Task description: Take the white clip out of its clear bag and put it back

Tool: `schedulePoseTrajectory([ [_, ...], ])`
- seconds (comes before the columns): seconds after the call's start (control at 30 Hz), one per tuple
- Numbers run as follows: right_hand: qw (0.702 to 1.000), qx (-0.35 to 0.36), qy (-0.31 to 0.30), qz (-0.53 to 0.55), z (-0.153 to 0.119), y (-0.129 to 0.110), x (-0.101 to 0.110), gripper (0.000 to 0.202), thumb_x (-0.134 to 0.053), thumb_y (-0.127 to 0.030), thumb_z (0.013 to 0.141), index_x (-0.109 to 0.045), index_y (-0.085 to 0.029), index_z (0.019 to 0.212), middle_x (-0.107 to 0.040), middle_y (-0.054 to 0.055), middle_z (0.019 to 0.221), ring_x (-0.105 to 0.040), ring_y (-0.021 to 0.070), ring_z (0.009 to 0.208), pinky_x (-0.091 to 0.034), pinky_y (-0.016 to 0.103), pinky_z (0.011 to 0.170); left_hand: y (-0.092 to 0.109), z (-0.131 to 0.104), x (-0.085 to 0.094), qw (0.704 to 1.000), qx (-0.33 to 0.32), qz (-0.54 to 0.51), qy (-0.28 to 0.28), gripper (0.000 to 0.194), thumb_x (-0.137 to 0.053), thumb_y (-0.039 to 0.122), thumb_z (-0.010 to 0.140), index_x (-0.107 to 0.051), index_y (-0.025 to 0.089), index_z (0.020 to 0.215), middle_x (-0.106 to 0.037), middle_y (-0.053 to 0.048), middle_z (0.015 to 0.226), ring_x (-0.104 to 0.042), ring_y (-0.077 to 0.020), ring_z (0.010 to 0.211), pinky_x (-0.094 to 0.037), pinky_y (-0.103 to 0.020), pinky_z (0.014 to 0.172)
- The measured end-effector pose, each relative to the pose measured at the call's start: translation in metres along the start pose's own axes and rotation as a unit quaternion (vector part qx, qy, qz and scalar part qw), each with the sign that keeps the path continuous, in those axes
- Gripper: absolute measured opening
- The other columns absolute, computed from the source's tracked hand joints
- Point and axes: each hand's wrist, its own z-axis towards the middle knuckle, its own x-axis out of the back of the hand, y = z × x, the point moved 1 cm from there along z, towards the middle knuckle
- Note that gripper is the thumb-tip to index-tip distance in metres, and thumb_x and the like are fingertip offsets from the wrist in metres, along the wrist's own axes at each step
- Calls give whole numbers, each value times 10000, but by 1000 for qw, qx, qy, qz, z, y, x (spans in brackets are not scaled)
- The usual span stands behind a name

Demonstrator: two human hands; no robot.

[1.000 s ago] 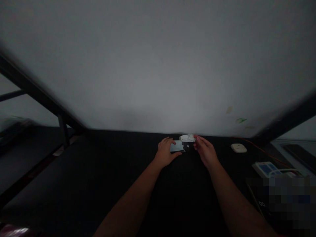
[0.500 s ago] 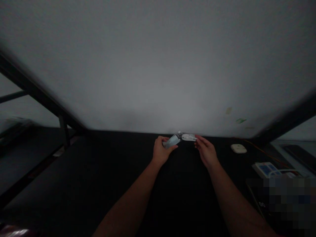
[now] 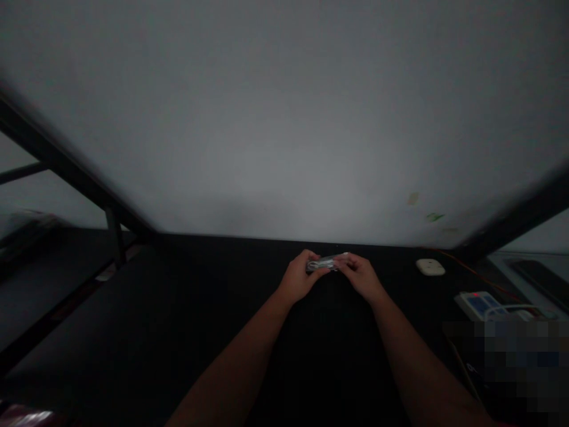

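Between my hands, just above the dark tabletop near the wall, is a small, narrow, shiny packet (image 3: 326, 261). It looks like clear plastic with something pale inside, but dim light hides its exact kind. My left hand (image 3: 301, 274) is closed on its left end, thumb along the near side. My right hand (image 3: 359, 274) pinches the right end with thumb and fingers. The fingers cover both ends.
A white rounded case (image 3: 430, 267) lies to the right on the black table (image 3: 178, 308). Beyond it are a power strip (image 3: 480, 304) with a red light and a white cable. Dark metal frame bars (image 3: 84, 175) flank the table, and a pale wall (image 3: 284, 148) rises behind.
My right hand has moved left toward my left hand. The pale thing, spread out in two angled parts before, is now compact and nearly level between my fingers.
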Motion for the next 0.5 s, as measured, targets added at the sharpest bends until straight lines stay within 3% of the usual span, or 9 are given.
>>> schedulePoseTrajectory([
  [0.1,1000,-8,4,-5,-1,-2,1,325,-734,-509,745,-776,-231,907,-782,52,919,-700,248,885,-517,394,866,-1,0,0,1000,-20,-7,-5,307,-712,391,835,-597,215,1060,-711,-38,980,-676,-199,868,-530,-319,773],
  [0.23,999,-21,26,16,-2,-3,3,349,-710,-528,767,-785,-246,957,-784,47,951,-691,260,937,-492,426,933,-3,0,-1,999,-47,-10,-5,499,-824,281,710,-574,214,1136,-687,-66,1096,-666,-237,1012,-534,-355,869],
  [0.37,999,-14,29,15,-1,1,4,327,-706,-537,771,-782,-243,891,-772,47,932,-673,259,949,-478,431,946,-1,1,-1,998,-60,-5,11,277,-664,167,825,-594,210,1090,-699,-50,1047,-674,-200,966,-534,-337,866],
  [0.5,991,-9,129,28,2,9,7,397,-762,-556,705,-733,-253,961,-739,52,1003,-657,244,917,-519,392,829,2,2,1,999,-47,-19,19,166,-661,241,855,-640,208,1017,-722,-35,980,-680,-188,892,-539,-315,817],
])
